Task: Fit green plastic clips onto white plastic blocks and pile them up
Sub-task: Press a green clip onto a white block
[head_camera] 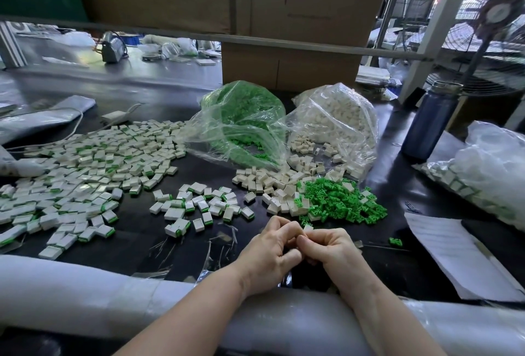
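White block point(308, 228) pinched between my two hands, just its top corner peeking out above my fingers, right in front of me and on the near side of the loose green clip heap point(342, 201). My left hand point(270, 253) has its fingers point(279, 223) curled in tight around the piece, and my right hand point(331, 247) is curled against it from the other side, thumb pressed up by the block. Both hands are touching, knuckles together, low over the dark worktop point(199, 162). I cannot tell whether a clip is already on this block; my fingers cover it.

Beyond that green heap, and touching its left edge, lies the scatter of bare white blocks point(267, 182). Behind the heap sit two clear bags: the bag of green clips point(241, 120) to the back left, mouth open and spilling toward me, and the bag of white blocks point(338, 120) straight behind, also open. Left of the heap is a small cluster of finished pieces point(196, 205), white with a green edge showing, and farther left the big spread of finished pieces point(85, 162) covers a wide part of the worktop. One stray green clip point(395, 241) lies alone to the right of the heap, nearer me.

Right of the heap there is a sheet of paper point(454, 253), another bag of parts point(488, 174) past it, and a dark blue bottle point(431, 120) standing upright behind. A cardboard box point(289, 66) stands behind the two bags.
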The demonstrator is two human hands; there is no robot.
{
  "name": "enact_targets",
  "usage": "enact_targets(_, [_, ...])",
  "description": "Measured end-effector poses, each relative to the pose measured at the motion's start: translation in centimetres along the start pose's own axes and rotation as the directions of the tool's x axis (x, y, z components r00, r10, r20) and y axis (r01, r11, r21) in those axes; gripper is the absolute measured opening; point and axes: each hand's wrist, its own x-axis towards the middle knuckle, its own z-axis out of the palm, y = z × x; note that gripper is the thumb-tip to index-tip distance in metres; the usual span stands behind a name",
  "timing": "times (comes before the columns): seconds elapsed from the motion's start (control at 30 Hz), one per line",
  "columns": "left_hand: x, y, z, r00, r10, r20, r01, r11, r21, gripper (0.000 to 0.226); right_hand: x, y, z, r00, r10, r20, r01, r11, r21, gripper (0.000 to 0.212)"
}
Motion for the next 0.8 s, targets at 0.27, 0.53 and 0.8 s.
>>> enact_targets(0.27, [-0.05,0.05,-0.06,1.000,-0.004,0.005,0.004,0.999,-0.041,0.023,-0.08,-0.24,0.09,1.000,-0.012,0.018,0.011,1.000,0.013,0.019])
enact_targets(0.53, [-0.03,-0.18,0.02,1.000,0.018,0.020,-0.017,0.999,-0.046,0.012,-0.15,-0.29,0.08,1.000,-0.004,0.016,0.004,1.000,0.020,0.020])
enact_targets(0.8, [0.04,-0.29,0.06,0.999,0.028,0.020,-0.027,0.999,-0.023,0.012,-0.20,-0.39,0.04,1.000,0.007,0.027,-0.009,0.997,0.075,0.017])
